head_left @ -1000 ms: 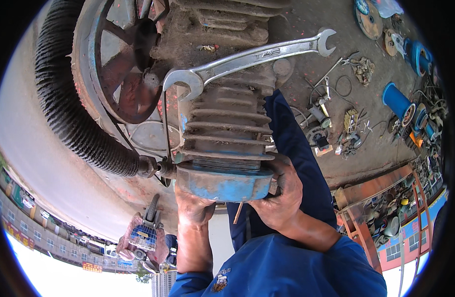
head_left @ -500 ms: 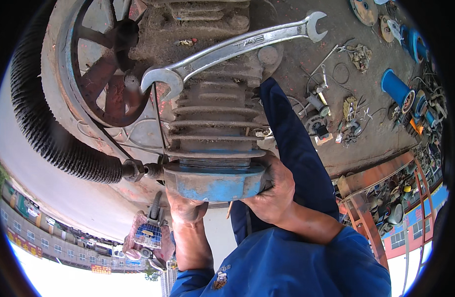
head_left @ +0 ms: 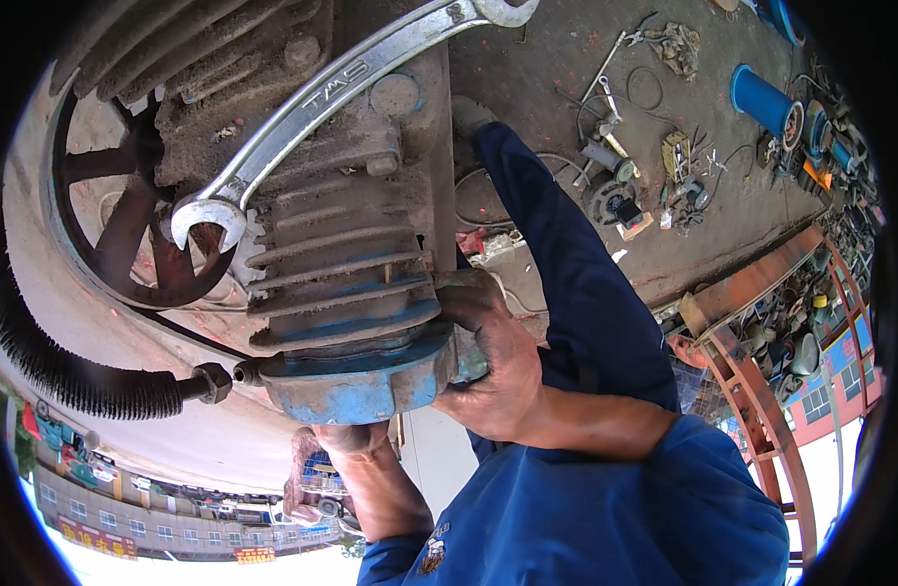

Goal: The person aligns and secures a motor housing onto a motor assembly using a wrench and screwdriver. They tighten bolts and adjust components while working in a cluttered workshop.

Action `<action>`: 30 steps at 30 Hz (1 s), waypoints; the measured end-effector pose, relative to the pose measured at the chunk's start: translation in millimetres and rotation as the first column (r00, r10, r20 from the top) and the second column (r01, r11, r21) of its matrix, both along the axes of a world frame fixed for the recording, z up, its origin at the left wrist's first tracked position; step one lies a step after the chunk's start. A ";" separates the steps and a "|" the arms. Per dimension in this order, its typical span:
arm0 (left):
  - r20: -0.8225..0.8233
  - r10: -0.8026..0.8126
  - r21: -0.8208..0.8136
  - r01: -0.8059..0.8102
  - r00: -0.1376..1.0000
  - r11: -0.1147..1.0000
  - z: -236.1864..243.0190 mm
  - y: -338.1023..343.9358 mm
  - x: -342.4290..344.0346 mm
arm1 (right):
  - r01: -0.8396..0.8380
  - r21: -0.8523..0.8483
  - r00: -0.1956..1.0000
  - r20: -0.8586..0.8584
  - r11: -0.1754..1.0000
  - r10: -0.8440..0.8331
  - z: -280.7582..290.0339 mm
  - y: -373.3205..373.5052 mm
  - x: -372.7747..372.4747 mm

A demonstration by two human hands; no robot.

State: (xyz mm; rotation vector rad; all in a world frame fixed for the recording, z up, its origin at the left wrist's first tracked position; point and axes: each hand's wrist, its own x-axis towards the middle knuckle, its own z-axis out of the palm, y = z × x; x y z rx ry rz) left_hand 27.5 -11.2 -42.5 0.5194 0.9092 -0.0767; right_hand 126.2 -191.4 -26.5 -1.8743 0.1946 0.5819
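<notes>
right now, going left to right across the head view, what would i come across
Black ribbed hose → hex nut → blue cover → right hand → yellowish block on the ground → blue spool.

right hand (head_left: 493,361) gripping finned machine (head_left: 341,264), left hand (head_left: 351,437) at its blue end (head_left: 356,396), wrench (head_left: 317,96) lying across

Beyond the right fingers (head_left: 480,305) spreads a grey floor (head_left: 527,107); to their right stands a rusty metal frame (head_left: 756,276) before a pink windowed wall (head_left: 810,426); far left of them, a long building (head_left: 151,530) under white sky (head_left: 302,568).
</notes>
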 end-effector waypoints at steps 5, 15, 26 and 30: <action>-0.181 0.074 0.116 -0.054 0.981 0.992 3.4 -0.5 -4.6 | 0.031 0.011 0.999 -0.031 0.999 -0.031 1.2 0.6 -4.5; -0.191 0.054 0.367 0.021 0.980 0.930 -2.7 0.0 -2.7 | 0.059 0.057 0.998 0.007 0.997 -0.059 -2.7 -3.8 -5.2; -0.207 0.149 0.321 -0.077 0.967 0.944 7.6 -15.4 10.7 | -0.008 0.064 0.998 0.068 0.998 0.004 -10.3 -11.8 -1.2; -0.088 0.052 0.247 -0.029 0.995 0.969 2.2 -1.8 -1.6 | 0.038 0.058 0.995 0.095 0.998 -0.043 -13.0 -9.4 -4.2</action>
